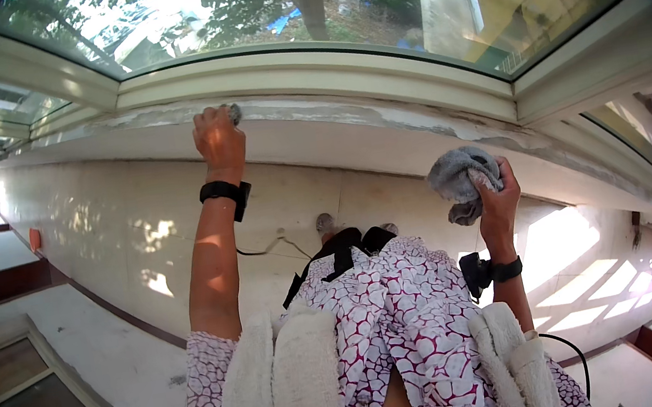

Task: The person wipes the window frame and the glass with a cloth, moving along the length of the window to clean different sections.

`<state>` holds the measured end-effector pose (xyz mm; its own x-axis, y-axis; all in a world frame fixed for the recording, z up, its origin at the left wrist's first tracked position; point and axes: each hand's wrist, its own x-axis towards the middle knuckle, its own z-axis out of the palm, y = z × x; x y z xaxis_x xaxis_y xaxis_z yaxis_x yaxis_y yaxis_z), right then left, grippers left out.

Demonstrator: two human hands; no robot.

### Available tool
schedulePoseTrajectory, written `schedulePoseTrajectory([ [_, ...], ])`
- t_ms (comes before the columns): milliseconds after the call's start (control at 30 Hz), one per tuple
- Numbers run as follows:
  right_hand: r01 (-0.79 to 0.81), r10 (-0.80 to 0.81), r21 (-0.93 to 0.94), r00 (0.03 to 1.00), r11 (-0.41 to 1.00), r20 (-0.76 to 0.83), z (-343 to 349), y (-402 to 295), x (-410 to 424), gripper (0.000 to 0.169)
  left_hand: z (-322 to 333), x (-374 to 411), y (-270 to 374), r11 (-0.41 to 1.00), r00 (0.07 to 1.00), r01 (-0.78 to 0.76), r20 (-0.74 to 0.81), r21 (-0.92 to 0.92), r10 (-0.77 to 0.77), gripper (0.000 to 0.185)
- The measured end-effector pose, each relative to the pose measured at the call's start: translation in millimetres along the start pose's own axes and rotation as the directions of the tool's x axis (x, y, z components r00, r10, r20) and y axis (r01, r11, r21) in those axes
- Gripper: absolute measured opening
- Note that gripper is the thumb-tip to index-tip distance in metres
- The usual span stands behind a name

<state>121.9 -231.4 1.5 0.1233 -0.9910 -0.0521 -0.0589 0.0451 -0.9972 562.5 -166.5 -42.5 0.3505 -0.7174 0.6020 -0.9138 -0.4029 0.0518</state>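
Observation:
My left hand (220,140) is closed around a dark grey scouring pad (234,114), part of which shows beside the fingers, at the inner edge of the window sill (311,103). The sill has patchy white and grey marks along it. On the right, my right hand (496,191) grips a bunched grey cloth (464,176), held up in front of the wall below the sill. Each wrist has a black strap with a small dark device.
Framed window glass (272,15) runs across the top. Below lies a pale tiled floor (105,205) with a thin cable (280,235) near my feet. An orange object (35,239) stands far left by the opposite wall. A white towel (305,383) hangs over my front.

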Motion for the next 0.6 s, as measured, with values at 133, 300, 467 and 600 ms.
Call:
schedulePoseTrajectory([
  [133, -0.008, 0.007, -0.039, 0.999, 0.999, -0.036, -18.1, 9.5, -3.9, 0.022, 11.2, -11.1, 69.2, 0.996, 0.991, -0.071, 0.108, -0.058, 0.077, 0.014],
  [300, -0.023, 0.023, 0.012, 1.0, 1.0, 0.014, -21.9, 11.9, 5.4, 0.023, -6.7, -24.4, 197.6, 0.873, 0.958, -0.224, 0.068, -0.434, 0.279, 0.02],
  [467, 0.01, -0.008, -0.08, 1.0, 0.997, 0.019, -43.4, 12.3, 11.4, 0.023, -5.5, -14.6, 135.9, 0.931, 0.986, -0.115, 0.076, -0.346, 0.15, 0.022],
  [600, -0.048, 0.046, -0.074, 0.999, 0.996, -0.021, -67.9, 14.7, 6.3, 0.022, -7.3, -9.5, 126.6, 0.987, 0.993, -0.106, 0.046, -0.121, 0.113, 0.014],
])
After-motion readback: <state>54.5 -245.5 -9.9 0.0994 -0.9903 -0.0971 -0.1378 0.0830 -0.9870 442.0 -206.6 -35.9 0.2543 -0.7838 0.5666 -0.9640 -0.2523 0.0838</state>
